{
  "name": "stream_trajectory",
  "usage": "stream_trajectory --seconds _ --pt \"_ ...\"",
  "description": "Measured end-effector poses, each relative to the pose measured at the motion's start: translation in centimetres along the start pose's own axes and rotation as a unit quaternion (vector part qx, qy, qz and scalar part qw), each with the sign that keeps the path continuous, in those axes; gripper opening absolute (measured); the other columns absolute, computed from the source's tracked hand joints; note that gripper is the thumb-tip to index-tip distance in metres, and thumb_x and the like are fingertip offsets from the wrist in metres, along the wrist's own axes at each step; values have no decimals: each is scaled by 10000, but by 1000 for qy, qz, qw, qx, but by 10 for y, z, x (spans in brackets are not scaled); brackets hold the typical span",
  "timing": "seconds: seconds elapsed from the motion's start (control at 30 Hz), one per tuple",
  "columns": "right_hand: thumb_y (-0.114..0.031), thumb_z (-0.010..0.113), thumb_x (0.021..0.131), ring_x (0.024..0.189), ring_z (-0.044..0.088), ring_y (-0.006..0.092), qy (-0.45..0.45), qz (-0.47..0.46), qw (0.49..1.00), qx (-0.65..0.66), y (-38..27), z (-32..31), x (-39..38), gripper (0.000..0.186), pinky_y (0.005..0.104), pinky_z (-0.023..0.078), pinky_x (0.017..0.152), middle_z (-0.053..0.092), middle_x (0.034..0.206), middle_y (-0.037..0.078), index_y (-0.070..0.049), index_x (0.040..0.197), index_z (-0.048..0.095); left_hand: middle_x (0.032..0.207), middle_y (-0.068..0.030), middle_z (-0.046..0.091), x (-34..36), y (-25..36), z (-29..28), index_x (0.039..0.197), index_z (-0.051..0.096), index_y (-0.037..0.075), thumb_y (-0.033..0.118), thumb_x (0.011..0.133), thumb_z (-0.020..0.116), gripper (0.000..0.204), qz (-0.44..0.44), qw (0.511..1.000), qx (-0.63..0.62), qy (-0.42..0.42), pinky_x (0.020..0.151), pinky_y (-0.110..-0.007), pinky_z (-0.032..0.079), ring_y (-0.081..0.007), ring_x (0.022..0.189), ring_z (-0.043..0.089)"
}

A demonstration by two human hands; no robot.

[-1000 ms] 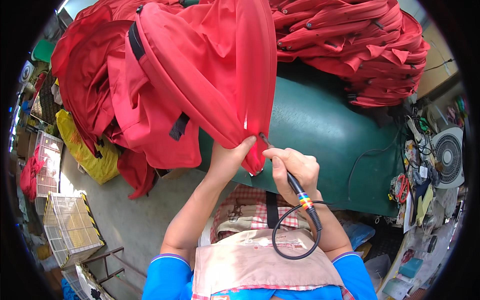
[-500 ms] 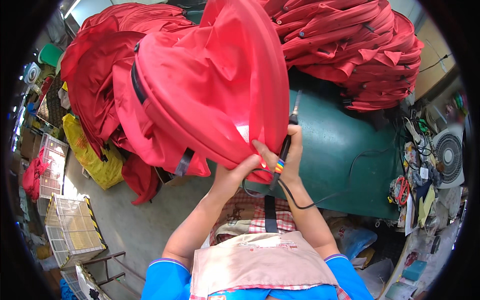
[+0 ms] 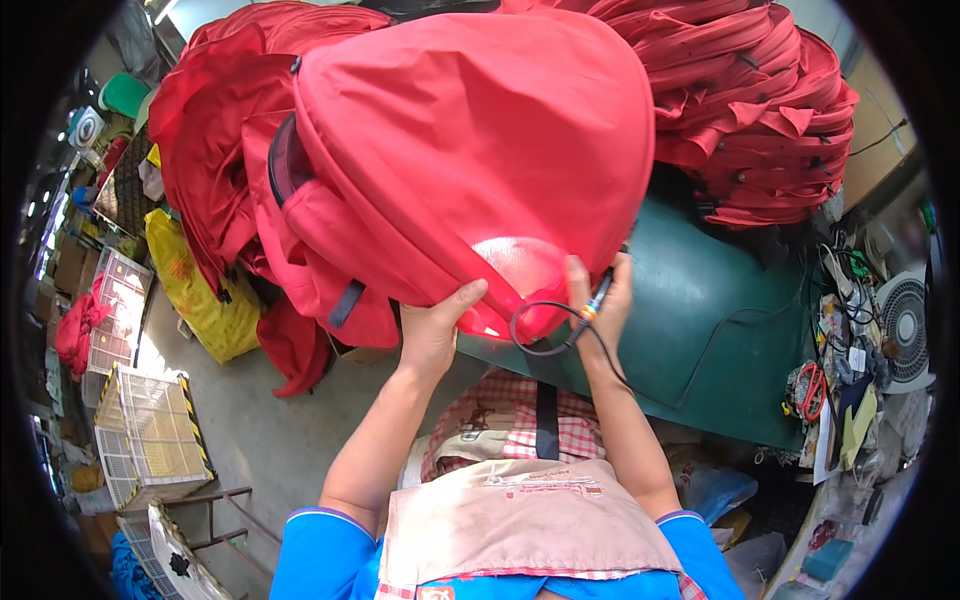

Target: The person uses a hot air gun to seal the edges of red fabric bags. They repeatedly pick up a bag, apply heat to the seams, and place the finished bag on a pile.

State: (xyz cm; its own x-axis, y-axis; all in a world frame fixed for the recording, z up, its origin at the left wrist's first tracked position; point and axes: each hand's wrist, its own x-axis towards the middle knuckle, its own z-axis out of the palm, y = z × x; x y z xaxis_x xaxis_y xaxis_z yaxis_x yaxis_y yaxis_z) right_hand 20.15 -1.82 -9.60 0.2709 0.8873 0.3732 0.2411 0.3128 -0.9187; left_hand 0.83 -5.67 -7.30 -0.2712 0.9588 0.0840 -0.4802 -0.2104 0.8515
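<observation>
A large red fabric piece [image 3: 500, 130] with stiff curved edges and short black straps is held up in front of me, over the near edge of the table. My left hand [image 3: 435, 325] grips its lower edge, thumb on top and fingers behind. At its lower right corner, my right hand [image 3: 603, 300] holds the fabric together with a soldering iron [image 3: 590, 308], whose dark handle has a multicoloured band. The fabric hides the iron's tip. A black cord [image 3: 690, 370] loops from the handle and runs right across the green table.
Stacked red fabric pieces [image 3: 760, 130] lie at the back right, and more loose red fabric [image 3: 205, 150] is heaped at the left. The green tabletop [image 3: 700, 300] stretches to the right, towards a white fan [image 3: 903, 330] and tangled cables. White mesh crates [image 3: 155, 430] stand on the floor at left.
The red fabric has turned and spread, showing a broad smooth face. Both hands have moved apart, and the soldering iron's metal tip, seen before, is now behind the fabric.
</observation>
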Motion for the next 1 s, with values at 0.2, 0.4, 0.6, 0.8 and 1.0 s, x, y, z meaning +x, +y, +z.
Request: stream_trajectory --seconds 0.2,0.4,0.6,0.8,1.0 --pt "-307 553 1022 581 518 113 -35 -149 973 175 -44 -60 -25 332 278 460 537 614 802 80 -42 1222 573 1263 -83 645 29 -12 12 1308 563 33 -66 783 799 584 42 999 33 -5 997 -342 523 -193 1144 633" --pt "43 633 887 506 551 113 -223 -205 953 3 -87 -42 -34 218 253 435 486 555 606 23 -18 1069 737 1257 -77 651 31 -14 25 1298 572 33 -68 782 802 574 42 999 20 15 985 -339 527 -186 1126 639" --pt "33 631 887 498 548 151 -227 -227 947 -23 -86 -21 -24 185 273 434 496 559 612 60 -7 1037 731 1227 -82 653 31 -17 29 1270 578 21 -58 763 827 570 50 997 21 48 963 -329 533 -181 1095 641" --pt "-26 664 890 563 655 207 -229 -224 946 -53 -107 -12 -9 85 338 547 552 648 695 112 10 954 707 1178 -78 654 16 -15 40 1230 591 12 -21 766 854 534 62 992 69 89 932 -322 531 -176 1061 634" --pt "-221 524 1048 408 485 70 -438 46 897 35 -142 -69 44 292 236 442 483 594 540 51 18 1060 692 1256 -92 621 13 -1 29 1305 533 12 21 793 847 601 17 998 42 42 981 -348 512 -198 1132 611"
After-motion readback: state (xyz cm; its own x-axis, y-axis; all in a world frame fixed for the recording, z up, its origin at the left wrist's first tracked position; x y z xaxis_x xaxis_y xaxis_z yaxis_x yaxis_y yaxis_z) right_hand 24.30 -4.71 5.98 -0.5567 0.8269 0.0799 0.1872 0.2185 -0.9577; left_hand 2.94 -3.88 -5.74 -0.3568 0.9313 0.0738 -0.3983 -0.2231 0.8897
